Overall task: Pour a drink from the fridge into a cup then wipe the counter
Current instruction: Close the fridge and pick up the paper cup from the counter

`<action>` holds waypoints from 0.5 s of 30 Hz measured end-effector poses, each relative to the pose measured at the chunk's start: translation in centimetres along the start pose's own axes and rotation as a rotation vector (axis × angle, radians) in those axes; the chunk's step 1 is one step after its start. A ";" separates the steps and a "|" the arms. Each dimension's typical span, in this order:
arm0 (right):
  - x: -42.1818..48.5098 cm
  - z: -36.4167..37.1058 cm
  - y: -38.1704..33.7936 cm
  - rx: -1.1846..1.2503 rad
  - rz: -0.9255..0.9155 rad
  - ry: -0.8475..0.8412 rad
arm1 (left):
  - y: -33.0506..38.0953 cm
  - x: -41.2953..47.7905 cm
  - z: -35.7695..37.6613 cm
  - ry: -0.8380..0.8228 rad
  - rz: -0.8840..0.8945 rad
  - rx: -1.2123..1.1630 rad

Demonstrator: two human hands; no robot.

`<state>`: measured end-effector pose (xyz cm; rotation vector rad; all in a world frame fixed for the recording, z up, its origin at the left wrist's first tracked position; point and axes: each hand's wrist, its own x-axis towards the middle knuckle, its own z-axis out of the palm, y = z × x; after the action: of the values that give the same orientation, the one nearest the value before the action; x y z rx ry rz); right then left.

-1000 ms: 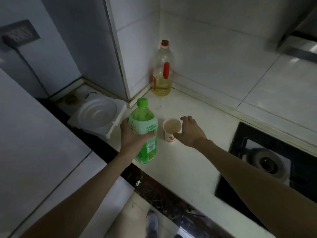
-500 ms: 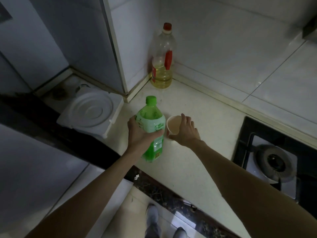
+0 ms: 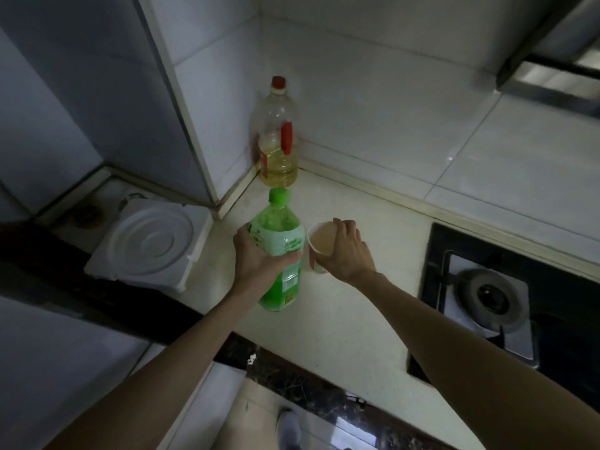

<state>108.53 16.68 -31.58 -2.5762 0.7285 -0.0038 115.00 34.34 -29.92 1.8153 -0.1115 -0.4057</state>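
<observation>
A green drink bottle (image 3: 280, 235) with a green cap stands capped on the pale counter (image 3: 357, 319). My left hand (image 3: 256, 258) grips it around the middle, over the label. Right beside it is a small white paper cup (image 3: 319, 241) with a brownish inside. My right hand (image 3: 345, 251) holds the cup, fingers curled round its far side and thumb on the near side. The cup looks tilted toward the bottle; whether it touches the counter is hidden by my hand.
A large oil bottle (image 3: 278, 141) with a red cap stands in the tiled corner behind. A gas hob (image 3: 487, 293) is set into the counter at right. Left of the counter sits a white round-lidded appliance (image 3: 149, 241). The counter's front edge runs below my arms.
My right hand has closed round the cup and tipped it toward the bottle. The left hand keeps its grip on the bottle. The view has shifted slightly.
</observation>
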 end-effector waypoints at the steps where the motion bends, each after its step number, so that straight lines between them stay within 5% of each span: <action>1: -0.3 -0.8 0.5 0.012 0.009 0.025 | 0.4 0.0 0.6 -0.023 0.011 0.001; 15: -10.9 -10.7 12.3 0.217 0.290 0.282 | 5.5 -5.8 13.7 -0.353 0.177 0.091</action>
<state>91.74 8.19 -26.04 -2.2669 1.1339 -0.3404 105.75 21.88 -26.57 1.7898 -0.5393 -0.5988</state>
